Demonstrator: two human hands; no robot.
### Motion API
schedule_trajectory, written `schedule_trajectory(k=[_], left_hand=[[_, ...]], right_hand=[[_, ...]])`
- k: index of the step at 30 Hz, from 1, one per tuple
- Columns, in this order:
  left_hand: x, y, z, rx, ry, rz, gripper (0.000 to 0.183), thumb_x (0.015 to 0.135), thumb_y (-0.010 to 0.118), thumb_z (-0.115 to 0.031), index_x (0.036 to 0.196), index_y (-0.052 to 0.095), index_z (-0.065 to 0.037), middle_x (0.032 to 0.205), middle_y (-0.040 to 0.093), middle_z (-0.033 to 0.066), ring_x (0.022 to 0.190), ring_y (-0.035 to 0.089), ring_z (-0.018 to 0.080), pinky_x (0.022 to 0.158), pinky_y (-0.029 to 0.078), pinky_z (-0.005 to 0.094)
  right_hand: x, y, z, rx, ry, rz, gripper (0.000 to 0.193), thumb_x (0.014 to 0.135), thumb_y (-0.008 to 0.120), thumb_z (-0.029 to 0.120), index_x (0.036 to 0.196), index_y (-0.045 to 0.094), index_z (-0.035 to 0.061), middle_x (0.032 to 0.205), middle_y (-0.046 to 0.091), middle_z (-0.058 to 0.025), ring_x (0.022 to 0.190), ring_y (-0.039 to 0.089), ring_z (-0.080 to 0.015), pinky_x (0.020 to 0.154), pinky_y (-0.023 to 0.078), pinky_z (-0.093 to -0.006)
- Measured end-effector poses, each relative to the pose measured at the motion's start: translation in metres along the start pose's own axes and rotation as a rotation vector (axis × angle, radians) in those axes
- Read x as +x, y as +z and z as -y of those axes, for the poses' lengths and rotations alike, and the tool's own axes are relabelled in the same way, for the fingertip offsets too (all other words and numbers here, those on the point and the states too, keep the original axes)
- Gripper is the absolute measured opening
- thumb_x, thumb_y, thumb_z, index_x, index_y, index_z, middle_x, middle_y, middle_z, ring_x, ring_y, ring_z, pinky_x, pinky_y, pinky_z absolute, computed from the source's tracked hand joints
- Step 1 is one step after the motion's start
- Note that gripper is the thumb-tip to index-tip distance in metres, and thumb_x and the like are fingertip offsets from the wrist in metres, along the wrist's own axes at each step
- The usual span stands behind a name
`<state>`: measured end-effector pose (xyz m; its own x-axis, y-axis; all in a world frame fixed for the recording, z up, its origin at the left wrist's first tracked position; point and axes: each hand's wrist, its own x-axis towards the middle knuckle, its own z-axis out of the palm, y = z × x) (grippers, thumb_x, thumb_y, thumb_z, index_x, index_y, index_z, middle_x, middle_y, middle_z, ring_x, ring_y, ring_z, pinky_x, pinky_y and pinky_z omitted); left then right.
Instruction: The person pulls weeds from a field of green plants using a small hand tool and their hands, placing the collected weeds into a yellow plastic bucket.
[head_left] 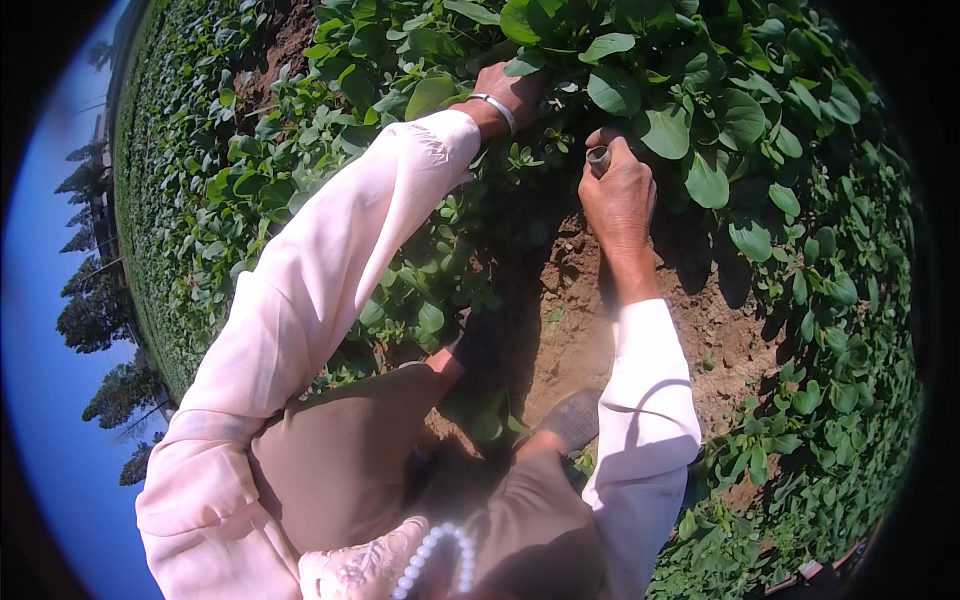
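Note:
My left hand (512, 95), with a light bangle (495, 112) at its wrist, reaches into the leafy green plants (610, 90) at the top middle. Leaves cover its fingers, so I cannot see what they touch. My right hand (622, 198) is closed round a cylindrical tool handle (598, 160) whose round end pokes out by the thumb. The rest of that tool is hidden behind the hand and foliage. Both hands are close together, the right one lower and over bare brown soil (575, 300).
I am crouched low, with my dark shoes (572, 420) on the soil. Broad-leaved crop rows (230, 170) stretch along the left, and more dense plants (830, 380) stand at the right. Conifer trees (100, 310) and blue sky lie beyond the field.

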<state>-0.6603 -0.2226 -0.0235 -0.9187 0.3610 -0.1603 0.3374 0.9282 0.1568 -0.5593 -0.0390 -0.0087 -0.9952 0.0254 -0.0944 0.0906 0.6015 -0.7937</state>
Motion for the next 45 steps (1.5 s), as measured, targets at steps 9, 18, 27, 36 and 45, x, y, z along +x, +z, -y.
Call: schedule_trajectory(k=[9,18,27,36,45], left_hand=[[-0.071,-0.001,0.003,0.150,0.314,-0.084,0.018,0.067,0.067,-0.011,0.084,0.065,-0.013,0.083,0.067,0.0096,0.090,0.064,0.0290,0.080,0.045,0.0425],[-0.059,-0.042,-0.007,0.277,0.124,0.085,0.012,0.065,0.068,-0.014,0.077,0.069,-0.013,0.086,0.068,0.0067,0.097,0.061,0.0275,0.079,0.044,0.0412],[-0.074,-0.021,0.006,0.223,0.109,0.067,0.022,0.070,0.066,-0.014,0.093,0.069,-0.013,0.096,0.062,0.0101,0.091,0.065,0.0304,0.073,0.051,0.0426],[-0.008,-0.041,0.035,0.160,-0.195,0.241,0.030,0.069,0.073,-0.023,0.093,0.071,-0.006,0.096,0.069,0.0179,0.093,0.068,0.0365,0.077,0.056,0.0448],[-0.015,-0.018,0.045,0.148,-0.104,0.118,0.028,0.069,0.070,-0.019,0.095,0.067,-0.009,0.090,0.068,0.0143,0.086,0.067,0.0371,0.072,0.055,0.0462]], right_hand=[[-0.023,-0.016,0.002,0.323,0.066,0.125,0.009,0.087,0.064,0.005,0.096,0.061,0.0060,0.066,0.064,-0.0124,0.060,0.064,-0.0263,0.062,0.049,-0.0325],[-0.002,-0.011,0.020,0.219,0.051,0.150,0.010,0.083,0.064,0.008,0.094,0.064,0.0071,0.076,0.068,-0.0162,0.074,0.066,-0.0380,0.065,0.051,-0.0421],[0.015,-0.001,0.029,0.236,0.083,0.222,0.012,0.083,0.063,0.009,0.094,0.065,0.0049,0.081,0.069,-0.0167,0.077,0.066,-0.0382,0.069,0.052,-0.0416],[0.041,0.046,0.044,0.077,0.015,0.154,0.016,0.079,0.064,0.010,0.093,0.065,0.0033,0.087,0.070,-0.0202,0.089,0.067,-0.0393,0.078,0.053,-0.0462],[-0.002,-0.006,0.021,0.251,0.093,0.148,0.010,0.085,0.065,0.007,0.095,0.064,0.0057,0.070,0.066,-0.0131,0.066,0.067,-0.0295,0.063,0.050,-0.0361]])
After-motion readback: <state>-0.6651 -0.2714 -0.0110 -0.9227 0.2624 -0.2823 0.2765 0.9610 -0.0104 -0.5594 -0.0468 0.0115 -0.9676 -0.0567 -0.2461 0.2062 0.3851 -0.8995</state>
